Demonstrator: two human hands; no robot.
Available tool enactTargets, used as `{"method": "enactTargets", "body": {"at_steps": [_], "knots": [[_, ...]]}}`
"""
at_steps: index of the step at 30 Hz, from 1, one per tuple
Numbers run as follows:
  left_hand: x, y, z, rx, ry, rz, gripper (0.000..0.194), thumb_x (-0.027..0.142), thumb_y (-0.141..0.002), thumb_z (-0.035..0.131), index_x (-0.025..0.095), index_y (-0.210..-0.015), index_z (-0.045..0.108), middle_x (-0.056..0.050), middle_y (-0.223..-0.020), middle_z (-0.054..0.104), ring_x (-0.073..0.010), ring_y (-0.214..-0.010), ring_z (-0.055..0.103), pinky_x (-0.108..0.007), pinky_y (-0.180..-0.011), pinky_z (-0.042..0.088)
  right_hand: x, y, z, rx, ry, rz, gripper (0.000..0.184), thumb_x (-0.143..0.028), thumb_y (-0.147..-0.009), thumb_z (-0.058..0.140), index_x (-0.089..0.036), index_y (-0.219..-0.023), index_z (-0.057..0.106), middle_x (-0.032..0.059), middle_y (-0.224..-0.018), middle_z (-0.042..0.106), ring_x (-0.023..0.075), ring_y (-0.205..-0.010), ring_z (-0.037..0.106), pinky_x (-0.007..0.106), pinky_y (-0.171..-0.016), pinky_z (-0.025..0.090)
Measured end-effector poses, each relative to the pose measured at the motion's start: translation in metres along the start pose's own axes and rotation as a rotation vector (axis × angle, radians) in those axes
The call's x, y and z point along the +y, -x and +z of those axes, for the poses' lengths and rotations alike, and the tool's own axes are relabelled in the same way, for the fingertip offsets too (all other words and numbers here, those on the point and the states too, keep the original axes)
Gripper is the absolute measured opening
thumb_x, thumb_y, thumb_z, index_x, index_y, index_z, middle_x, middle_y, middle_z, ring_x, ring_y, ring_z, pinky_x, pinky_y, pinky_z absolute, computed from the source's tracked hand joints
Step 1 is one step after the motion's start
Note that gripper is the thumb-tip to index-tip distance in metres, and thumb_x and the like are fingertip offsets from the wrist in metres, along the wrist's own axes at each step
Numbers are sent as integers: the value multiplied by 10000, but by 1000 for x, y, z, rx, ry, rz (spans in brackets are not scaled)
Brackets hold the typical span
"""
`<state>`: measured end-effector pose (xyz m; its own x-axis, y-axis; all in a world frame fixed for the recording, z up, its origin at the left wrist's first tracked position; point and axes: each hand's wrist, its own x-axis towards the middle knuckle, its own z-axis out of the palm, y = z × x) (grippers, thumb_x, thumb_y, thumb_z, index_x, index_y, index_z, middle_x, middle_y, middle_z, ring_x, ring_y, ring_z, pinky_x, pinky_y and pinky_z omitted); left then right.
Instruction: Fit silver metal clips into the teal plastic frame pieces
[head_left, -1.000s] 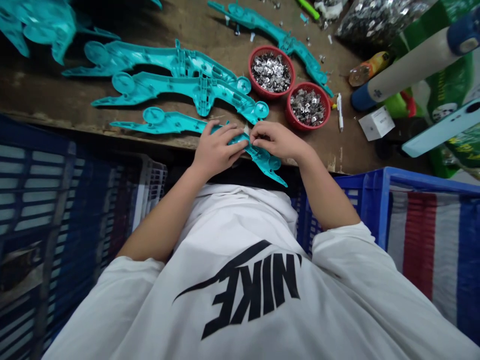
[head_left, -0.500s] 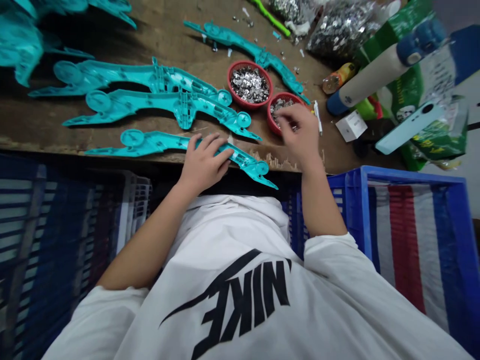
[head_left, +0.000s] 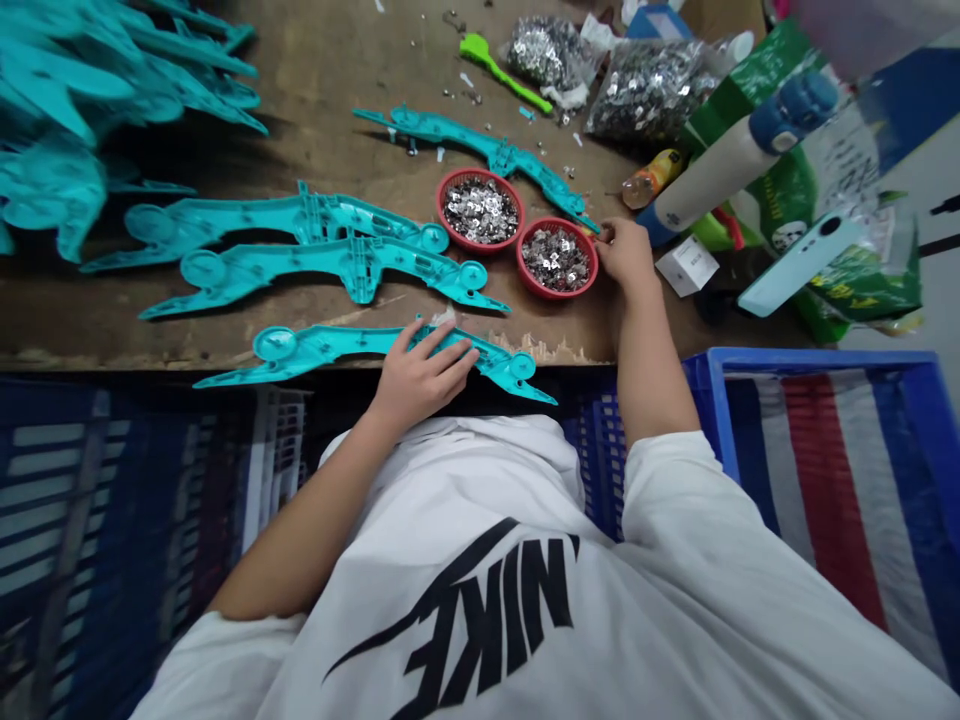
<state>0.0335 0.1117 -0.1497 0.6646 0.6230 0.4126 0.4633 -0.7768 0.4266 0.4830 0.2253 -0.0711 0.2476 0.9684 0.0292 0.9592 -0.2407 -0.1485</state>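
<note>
A long teal plastic part (head_left: 330, 343) lies along the table's front edge, its right end jutting past it. My left hand (head_left: 424, 375) holds this part near its middle, fingers draped over the top and thumb hidden. My right hand (head_left: 630, 258) is at the right of the nearer red basket (head_left: 557, 293), which is full of small metal clips (head_left: 555, 258). Its fingers are curled together by the tip of another teal part (head_left: 544, 178); what they hold, if anything, is hidden. A second red basket (head_left: 480, 248) of clips stands just behind.
Two more teal parts (head_left: 281, 270) lie behind the held one, with a pile of them (head_left: 67, 110) at far left. Bags of metal pieces (head_left: 645, 90), a green brush (head_left: 502, 72), a bottle (head_left: 712, 165) and a phone (head_left: 799, 262) are beyond. Blue crates (head_left: 825, 360) flank me.
My right hand went from the teal part to over the nearer basket, then on to its right side. The left hand has stayed on the part. The camera view has shifted.
</note>
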Motion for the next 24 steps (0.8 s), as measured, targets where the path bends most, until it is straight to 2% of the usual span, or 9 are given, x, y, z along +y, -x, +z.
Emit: {"method": "enactTargets", "body": {"at_steps": [3,5,7,9,12,14,16,20,24], "knots": [[1,-1,4,60,-24,-26,299,259,-1169,716,354,-1354,932,-94,-1414,952,-418,-1596,804,-778,-1399,575,1,13,-22,-31,-19,136,441,-105,-1089,734,-85,-1507,873,269,-1445,893,408,-1424,843,555,-1298,616],[4,-4,7,92,-26,-77,303,245,-1159,717,345,-1344,934,-106,-1418,950,-430,-1593,804,-789,-1388,570,6,30,-38,-37,-44,145,383,-107,-1061,733,-115,-1393,923,256,-1400,907,447,-1404,845,599,-1288,624],[8,-8,10,102,-17,-131,319,244,-1157,710,344,-1363,931,-117,-1449,941,-441,-1614,787,-816,-1403,534,5,57,-51,44,-79,117,346,-158,-1087,693,-155,-1330,938,241,-1377,911,466,-1379,847,640,-1282,626],[11,-11,13,115,-14,-165,318,261,-1174,690,344,-1370,927,-125,-1498,925,-441,-1626,777,-835,-1422,495,-6,91,-54,167,-148,51,371,-249,-1158,620,-197,-1361,926,215,-1377,910,449,-1340,853,636,-1253,643],[12,-13,15,131,-12,-194,311,301,-1210,649,353,-1353,921,-131,-1668,847,-423,-1637,766,-837,-1441,469,-44,145,-38,216,-328,-99,422,-440,-1240,565,-250,-1409,903,171,-1348,917,408,-1257,865,573,-1166,686],[10,-13,15,120,-1,-216,317,324,-1215,637,359,-1369,912,-132,-1796,759,-425,-1687,719,-831,-1452,459,-73,174,-15,147,-467,-218,426,-531,-1229,604,-267,-1356,913,150,-1297,929,402,-1193,870,552,-1115,703],[8,-13,14,91,8,-222,334,335,-1211,632,366,-1416,894,-122,-1885,678,-432,-1760,646,-830,-1473,433,-96,193,11,81,-551,-301,410,-542,-1204,630,-268,-1281,925,150,-1266,935,405,-1165,869,558,-1107,702],[8,-13,10,43,1,-186,384,325,-1205,614,381,-1494,861,-93,-1901,657,-416,-1819,586,-840,-1513,367,-112,205,42,41,-551,-330,380,-495,-1183,634,-271,-1247,935,165,-1274,940,406,-1153,863,577,-1119,686],[10,-15,8,39,-25,-192,391,327,-1204,607,367,-1495,864,-83,-1844,713,-408,-1815,596,-832,-1522,362,-111,206,47,131,-577,-337,398,-484,-1180,618,-263,-1264,938,168,-1255,941,393,-1104,862,557,-1067,688]]}}
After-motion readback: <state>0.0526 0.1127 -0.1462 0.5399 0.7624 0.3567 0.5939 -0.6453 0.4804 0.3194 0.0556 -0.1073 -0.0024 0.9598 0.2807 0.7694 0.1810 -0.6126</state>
